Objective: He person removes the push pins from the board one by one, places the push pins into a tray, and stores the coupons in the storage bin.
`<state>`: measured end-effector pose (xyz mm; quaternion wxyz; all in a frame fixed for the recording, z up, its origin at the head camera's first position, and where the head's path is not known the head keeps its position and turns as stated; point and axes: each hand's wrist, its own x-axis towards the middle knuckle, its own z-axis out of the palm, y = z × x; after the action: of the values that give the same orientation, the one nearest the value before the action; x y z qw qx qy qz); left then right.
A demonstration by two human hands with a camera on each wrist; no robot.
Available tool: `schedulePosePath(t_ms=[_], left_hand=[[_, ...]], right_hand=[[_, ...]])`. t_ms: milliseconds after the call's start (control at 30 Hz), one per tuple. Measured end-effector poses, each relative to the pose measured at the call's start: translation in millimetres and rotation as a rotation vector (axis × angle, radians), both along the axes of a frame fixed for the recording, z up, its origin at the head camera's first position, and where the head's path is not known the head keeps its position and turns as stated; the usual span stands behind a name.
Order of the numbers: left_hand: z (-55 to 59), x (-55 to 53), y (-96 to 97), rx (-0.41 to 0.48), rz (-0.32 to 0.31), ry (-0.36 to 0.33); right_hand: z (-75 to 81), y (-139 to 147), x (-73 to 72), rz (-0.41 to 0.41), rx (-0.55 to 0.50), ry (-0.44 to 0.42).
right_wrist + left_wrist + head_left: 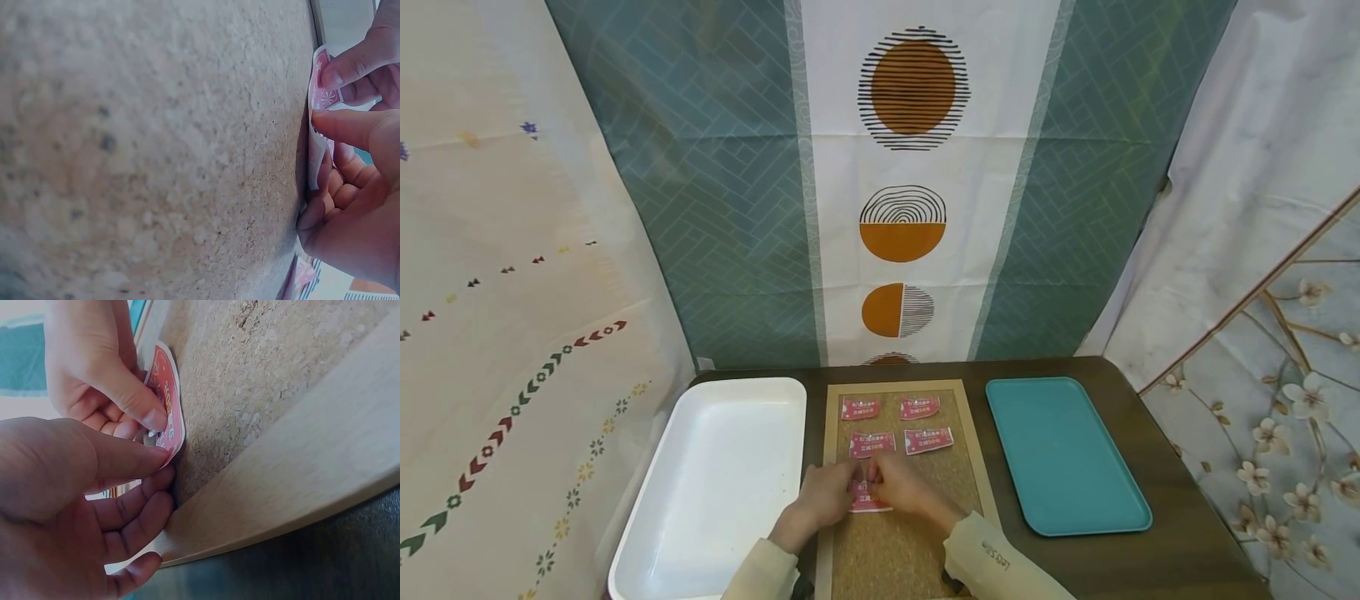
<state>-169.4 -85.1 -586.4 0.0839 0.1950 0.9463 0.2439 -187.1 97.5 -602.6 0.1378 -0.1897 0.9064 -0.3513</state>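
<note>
A red paper coupon (868, 498) lies on the corkboard (910, 550), below several like it. My left hand (830, 492) pinches its left end, thumb on the printed face. From the other side my right hand (904, 483) works at the coupon's upper edge, thumb on the paper and the other fingers curled. In the left wrist view, the coupon (170, 394) stands bowed beside the cork, with a small shiny bit by the right thumb tip. The right wrist view has both thumbs on the coupon (322, 100); what else the right fingertips hold I cannot tell.
On the board's upper part are more red coupons: upper left (861, 407), upper right (919, 407), middle left (871, 444) and middle right (928, 440). A white tray (640, 508) stands to the left, a teal tray (1067, 458) to the right, on the dark table (1187, 558). Printed cloths hang around.
</note>
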Motion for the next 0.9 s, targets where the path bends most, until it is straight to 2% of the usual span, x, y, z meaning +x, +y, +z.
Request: schedulePosePath(t_ms=[267,600,900], left_hand=[[-2.0,0.4,-0.7,0.002,-0.004,0.015],[-4.2,1.8,-1.9,-0.006,-0.007,0.06],[-6.9,3.7,-1.6,-0.008,0.006,0.088]], right_hand=[[-3.0,3,-0.3,-0.021,-0.063,-0.043],[-10.5,0,0.3,0.018,-0.038,0.045],[-4.0,4,-0.7,0.025,-0.095,-0.027]])
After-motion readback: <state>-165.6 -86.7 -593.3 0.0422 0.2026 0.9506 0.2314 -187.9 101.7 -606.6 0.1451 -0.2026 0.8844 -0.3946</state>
